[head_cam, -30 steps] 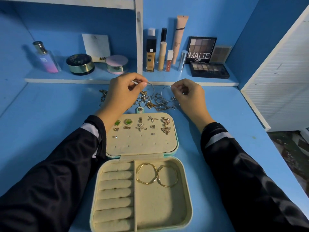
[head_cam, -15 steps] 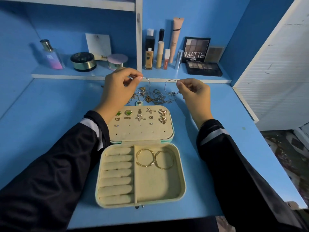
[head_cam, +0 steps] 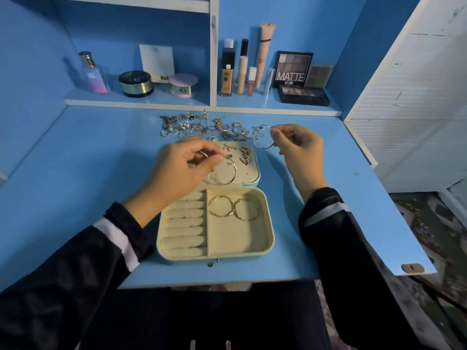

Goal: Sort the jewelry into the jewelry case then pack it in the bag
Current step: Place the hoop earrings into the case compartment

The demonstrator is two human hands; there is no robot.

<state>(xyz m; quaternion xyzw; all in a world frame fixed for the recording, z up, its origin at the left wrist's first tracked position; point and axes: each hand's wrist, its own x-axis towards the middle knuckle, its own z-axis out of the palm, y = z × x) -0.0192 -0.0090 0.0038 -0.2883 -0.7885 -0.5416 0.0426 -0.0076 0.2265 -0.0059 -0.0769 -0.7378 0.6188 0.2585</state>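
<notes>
Hoops (head_cam: 222, 216): two in case (head_cam: 271, 231), one per hand (head_cam: 177, 173).

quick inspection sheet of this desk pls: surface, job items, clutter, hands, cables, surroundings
surface: blue desk, with a small brown tab at its front right corner
job's things: jewelry case lies open; two gold hoops in its right compartment; ring rolls bare; stud earrings pinned on the lid panel; loose jewelry pile on the desk beyond the case; no bag seen
clutter: cosmetics on the shelf, among them a perfume bottle and a MATTE palette
grippers: left hand pinches a silver hoop over the lid panel; right hand pinches a second silver hoop right of the pile
cables: nothing seen
surroundings: white slatted panel at right
</notes>
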